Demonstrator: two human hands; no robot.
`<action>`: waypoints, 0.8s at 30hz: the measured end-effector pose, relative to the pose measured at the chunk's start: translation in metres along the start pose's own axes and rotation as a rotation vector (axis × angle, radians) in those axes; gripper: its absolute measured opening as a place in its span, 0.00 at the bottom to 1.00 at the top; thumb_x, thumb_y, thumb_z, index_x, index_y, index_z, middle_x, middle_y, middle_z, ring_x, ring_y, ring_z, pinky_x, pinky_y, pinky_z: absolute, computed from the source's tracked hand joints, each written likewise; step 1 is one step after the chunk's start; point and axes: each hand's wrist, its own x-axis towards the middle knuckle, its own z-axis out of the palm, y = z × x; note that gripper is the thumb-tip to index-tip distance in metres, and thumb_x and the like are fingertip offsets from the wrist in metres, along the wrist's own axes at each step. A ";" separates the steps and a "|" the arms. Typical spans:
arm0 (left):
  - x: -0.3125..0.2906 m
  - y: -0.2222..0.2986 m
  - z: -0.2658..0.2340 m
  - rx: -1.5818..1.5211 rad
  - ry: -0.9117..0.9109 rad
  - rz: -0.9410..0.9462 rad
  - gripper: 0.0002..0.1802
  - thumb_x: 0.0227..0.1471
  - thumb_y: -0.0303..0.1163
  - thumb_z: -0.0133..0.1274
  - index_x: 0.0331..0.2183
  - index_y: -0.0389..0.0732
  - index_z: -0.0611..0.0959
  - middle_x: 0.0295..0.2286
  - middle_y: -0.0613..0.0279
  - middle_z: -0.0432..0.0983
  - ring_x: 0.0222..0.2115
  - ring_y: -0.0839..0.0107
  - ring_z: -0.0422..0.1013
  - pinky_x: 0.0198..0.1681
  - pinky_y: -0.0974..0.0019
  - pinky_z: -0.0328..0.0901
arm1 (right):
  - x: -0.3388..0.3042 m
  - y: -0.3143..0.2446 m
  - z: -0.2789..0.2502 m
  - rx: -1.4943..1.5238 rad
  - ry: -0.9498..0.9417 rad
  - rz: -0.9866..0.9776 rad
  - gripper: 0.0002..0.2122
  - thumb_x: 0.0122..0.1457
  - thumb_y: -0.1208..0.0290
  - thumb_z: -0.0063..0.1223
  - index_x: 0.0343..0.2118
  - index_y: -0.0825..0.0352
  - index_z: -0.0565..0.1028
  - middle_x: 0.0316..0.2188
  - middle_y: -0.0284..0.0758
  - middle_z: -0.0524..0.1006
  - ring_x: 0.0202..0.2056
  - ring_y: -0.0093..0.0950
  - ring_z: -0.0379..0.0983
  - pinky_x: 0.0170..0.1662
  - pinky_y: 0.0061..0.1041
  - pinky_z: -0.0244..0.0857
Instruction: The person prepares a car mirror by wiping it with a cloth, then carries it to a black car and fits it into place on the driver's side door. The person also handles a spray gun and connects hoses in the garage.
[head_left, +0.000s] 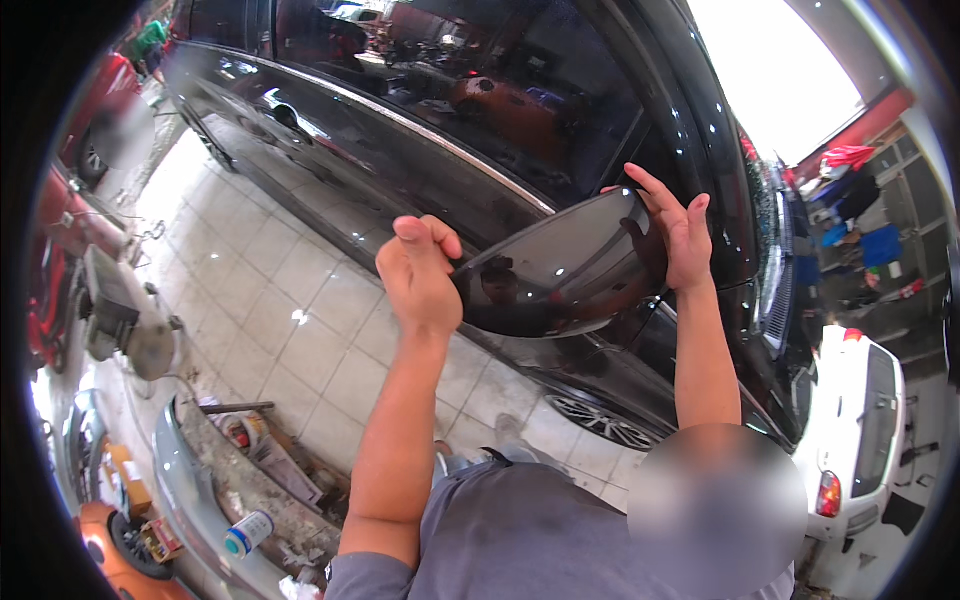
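Both hands hold a dark tinted film sheet [560, 270] up against the side of the black car [420, 140]. The left hand [418, 272] is closed, pinching the sheet's left edge; the right hand [678, 235] is spread open, fingers flat behind its right edge. The curved sheet could crease or slip if the pinch loosens, and dust from the tiled floor [260, 300] might stick to it. Reflections make the sheet's lower edge hard to trace, and the right palm is partly hidden behind it.
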 end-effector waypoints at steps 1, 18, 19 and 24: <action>0.004 0.006 0.001 0.073 0.003 -0.013 0.49 0.63 0.69 0.23 0.13 0.36 0.72 0.13 0.70 0.59 0.18 0.78 0.56 0.24 0.70 0.48 | -0.001 0.000 0.000 0.008 -0.001 -0.003 0.46 0.64 0.30 0.13 0.66 0.70 0.61 0.56 0.45 0.73 0.58 0.35 0.68 0.64 0.33 0.55; -0.007 -0.037 -0.110 -0.308 -0.338 -0.491 0.47 0.63 0.69 0.27 0.42 0.32 0.81 0.34 0.54 0.82 0.39 0.66 0.77 0.47 0.64 0.67 | -0.121 0.042 0.057 -0.615 0.950 -0.412 0.24 0.74 0.59 0.30 0.53 0.75 0.73 0.56 0.45 0.73 0.58 0.36 0.68 0.64 0.33 0.55; -0.017 -0.062 -0.139 -0.242 -0.351 -0.509 0.40 0.65 0.63 0.37 0.49 0.33 0.79 0.41 0.51 0.82 0.46 0.65 0.77 0.53 0.62 0.66 | -0.139 0.051 0.063 -0.702 0.952 -0.341 0.22 0.74 0.60 0.31 0.54 0.75 0.73 0.55 0.45 0.74 0.57 0.35 0.69 0.64 0.33 0.55; -0.181 -0.222 -0.243 0.172 -0.397 -0.886 0.35 0.63 0.56 0.48 0.56 0.35 0.76 0.48 0.52 0.79 0.52 0.65 0.72 0.60 0.61 0.60 | -0.286 0.209 0.104 -0.924 0.630 0.190 0.18 0.62 0.69 0.55 0.54 0.69 0.73 0.53 0.43 0.74 0.55 0.37 0.70 0.60 0.34 0.61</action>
